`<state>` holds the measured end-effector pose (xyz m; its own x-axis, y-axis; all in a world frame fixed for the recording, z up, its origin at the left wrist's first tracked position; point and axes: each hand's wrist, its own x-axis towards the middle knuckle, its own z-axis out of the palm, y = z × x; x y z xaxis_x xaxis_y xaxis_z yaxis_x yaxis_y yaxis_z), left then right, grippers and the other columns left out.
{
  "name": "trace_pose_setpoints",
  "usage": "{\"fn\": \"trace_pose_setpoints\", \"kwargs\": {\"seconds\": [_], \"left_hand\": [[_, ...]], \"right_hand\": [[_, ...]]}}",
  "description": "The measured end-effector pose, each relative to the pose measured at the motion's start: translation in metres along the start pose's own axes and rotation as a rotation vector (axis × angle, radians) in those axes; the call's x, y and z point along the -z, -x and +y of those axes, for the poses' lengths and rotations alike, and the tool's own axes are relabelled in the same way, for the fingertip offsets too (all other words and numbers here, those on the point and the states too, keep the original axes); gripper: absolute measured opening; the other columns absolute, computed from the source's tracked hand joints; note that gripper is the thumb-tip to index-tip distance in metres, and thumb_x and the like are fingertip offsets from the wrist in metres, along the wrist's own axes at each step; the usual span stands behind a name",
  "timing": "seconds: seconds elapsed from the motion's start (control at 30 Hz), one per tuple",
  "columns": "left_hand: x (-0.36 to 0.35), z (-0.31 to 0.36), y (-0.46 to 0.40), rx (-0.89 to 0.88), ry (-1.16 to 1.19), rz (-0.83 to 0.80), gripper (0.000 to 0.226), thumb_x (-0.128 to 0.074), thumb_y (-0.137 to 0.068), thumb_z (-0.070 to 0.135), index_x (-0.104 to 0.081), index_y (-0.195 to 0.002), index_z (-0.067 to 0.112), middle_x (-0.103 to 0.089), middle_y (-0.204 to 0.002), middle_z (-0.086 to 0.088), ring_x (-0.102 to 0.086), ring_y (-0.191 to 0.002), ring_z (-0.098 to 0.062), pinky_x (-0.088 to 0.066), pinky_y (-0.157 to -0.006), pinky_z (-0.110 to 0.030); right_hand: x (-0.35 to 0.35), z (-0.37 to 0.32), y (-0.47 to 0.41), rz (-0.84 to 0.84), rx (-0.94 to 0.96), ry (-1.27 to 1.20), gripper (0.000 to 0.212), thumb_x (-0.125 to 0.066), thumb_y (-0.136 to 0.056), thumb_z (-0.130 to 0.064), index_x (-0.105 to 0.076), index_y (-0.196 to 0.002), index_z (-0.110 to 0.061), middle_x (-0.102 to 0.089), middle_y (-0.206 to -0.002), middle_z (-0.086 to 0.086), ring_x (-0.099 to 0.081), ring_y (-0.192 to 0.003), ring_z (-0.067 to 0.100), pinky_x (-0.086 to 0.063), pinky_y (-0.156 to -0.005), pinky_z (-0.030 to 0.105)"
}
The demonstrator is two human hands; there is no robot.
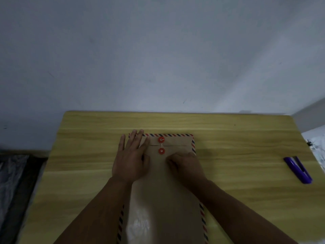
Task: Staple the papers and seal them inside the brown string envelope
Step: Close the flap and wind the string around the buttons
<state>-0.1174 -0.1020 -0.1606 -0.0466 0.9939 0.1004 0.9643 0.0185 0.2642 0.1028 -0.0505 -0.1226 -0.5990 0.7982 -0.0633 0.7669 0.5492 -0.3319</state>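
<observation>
A brown string envelope (165, 191) with a red and blue striped border lies lengthwise on the wooden table (237, 141). Its flap is folded down at the far end. Two red buttons (161, 145) sit one above the other, with a thin string running between them. My left hand (131, 155) lies flat, fingers spread, on the envelope's far left corner. My right hand (184, 164) rests on the envelope just right of the lower button, fingers curled down against the paper. No papers show outside the envelope. A purple stapler (298, 169) lies far to the right.
The table's far edge meets a pale wall. White material (316, 143) lies off the table's right edge. At the left, beyond the table edge, is dark floor with a grey crumpled sheet (10, 182).
</observation>
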Motion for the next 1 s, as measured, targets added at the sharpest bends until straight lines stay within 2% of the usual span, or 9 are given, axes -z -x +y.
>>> {"fn": "trace_pose_setpoints", "kwargs": {"seconds": [0.13, 0.3, 0.43, 0.57, 0.63, 0.7, 0.8, 0.9, 1.0], "left_hand": [[0.001, 0.0, 0.0, 0.0, -0.008, 0.002, 0.063, -0.041, -0.088, 0.035, -0.046, -0.15, 0.023, -0.026, -0.167, -0.006, -0.014, -0.157, -0.026, -0.013, -0.125, -0.058], [0.0, 0.0, 0.0, -0.005, -0.014, -0.007, 0.065, -0.038, -0.088, 0.036, -0.044, -0.151, 0.023, -0.024, -0.167, -0.006, -0.012, -0.157, -0.025, -0.011, -0.126, -0.057], [0.0, 0.0, 0.0, 0.001, -0.026, -0.024, 0.066, -0.036, -0.089, 0.037, -0.042, -0.153, 0.024, -0.022, -0.168, -0.006, -0.009, -0.158, -0.024, -0.01, -0.126, -0.056], [-0.001, 0.0, 0.001, -0.001, -0.031, -0.019, 0.065, -0.035, -0.089, 0.035, -0.042, -0.153, 0.023, -0.024, -0.168, -0.006, -0.01, -0.158, -0.025, -0.01, -0.126, -0.056], [0.0, 0.001, 0.0, 0.0, -0.02, -0.019, 0.065, -0.033, -0.089, 0.036, -0.042, -0.153, 0.023, -0.024, -0.167, -0.006, -0.011, -0.158, -0.025, -0.01, -0.126, -0.056], [0.001, 0.002, 0.001, -0.001, -0.02, -0.023, 0.066, -0.032, -0.09, 0.037, -0.042, -0.153, 0.022, -0.025, -0.167, -0.007, -0.012, -0.157, -0.026, -0.01, -0.126, -0.057], [0.001, 0.004, 0.002, 0.002, -0.029, -0.031, 0.064, -0.036, -0.09, 0.036, -0.045, -0.151, 0.02, -0.027, -0.166, -0.008, -0.015, -0.157, -0.027, -0.011, -0.125, -0.059], [0.004, 0.006, 0.0, 0.011, -0.012, -0.062, 0.063, -0.034, -0.091, 0.039, -0.048, -0.149, 0.02, -0.029, -0.165, -0.008, -0.019, -0.156, -0.029, -0.014, -0.124, -0.061], [0.012, 0.012, 0.001, 0.039, -0.024, -0.133, 0.066, -0.029, -0.091, 0.045, -0.046, -0.15, 0.022, -0.028, -0.166, -0.008, -0.018, -0.156, -0.03, -0.016, -0.123, -0.061]], "right_hand": [[-0.008, -0.017, -0.003, 0.035, -0.033, -0.056, 0.036, -0.038, -0.097, -0.042, -0.07, -0.099, -0.027, -0.073, -0.094, -0.008, -0.065, -0.082, 0.016, -0.049, -0.087, 0.039], [-0.013, -0.026, -0.003, 0.035, -0.009, -0.019, 0.031, -0.04, -0.102, -0.039, -0.069, -0.105, -0.026, -0.072, -0.101, -0.008, -0.063, -0.087, 0.016, -0.04, -0.088, 0.037], [-0.014, -0.021, 0.005, 0.012, 0.024, -0.013, 0.036, -0.037, -0.102, -0.04, -0.069, -0.108, -0.026, -0.072, -0.106, -0.007, -0.064, -0.09, 0.015, -0.042, -0.091, 0.038], [-0.012, -0.016, 0.023, 0.08, 0.048, -0.001, 0.03, -0.048, -0.098, -0.044, -0.071, -0.105, -0.027, -0.066, -0.097, -0.006, -0.06, -0.085, 0.017, -0.047, -0.079, 0.04], [-0.008, -0.008, 0.032, 0.205, -0.098, -0.025, 0.034, -0.05, -0.092, -0.049, -0.068, -0.111, -0.027, -0.061, -0.103, -0.001, -0.057, -0.09, 0.02, -0.048, -0.075, 0.039], [0.002, 0.002, 0.04, 0.265, -0.378, -0.074, 0.053, -0.045, -0.086, -0.056, -0.058, -0.129, -0.028, -0.056, -0.119, 0.002, -0.055, -0.104, 0.023, -0.049, -0.082, 0.041], [0.017, 0.012, 0.049, 0.152, -0.712, -0.189, 0.068, -0.054, -0.085, -0.057, -0.04, -0.144, -0.026, -0.05, -0.137, 0.004, -0.049, -0.123, 0.027, -0.046, -0.095, 0.046], [0.03, 0.006, 0.052, 0.062, -0.825, -0.349, 0.073, -0.064, -0.079, -0.05, -0.036, -0.142, -0.031, -0.061, -0.13, 0.0, -0.058, -0.119, 0.029, -0.047, -0.097, 0.049], [0.037, 0.003, 0.053, -0.002, -0.9, -0.44, 0.067, -0.066, -0.074, -0.042, -0.043, -0.137, -0.032, -0.067, -0.12, -0.001, -0.063, -0.111, 0.027, -0.046, -0.089, 0.042]]}}
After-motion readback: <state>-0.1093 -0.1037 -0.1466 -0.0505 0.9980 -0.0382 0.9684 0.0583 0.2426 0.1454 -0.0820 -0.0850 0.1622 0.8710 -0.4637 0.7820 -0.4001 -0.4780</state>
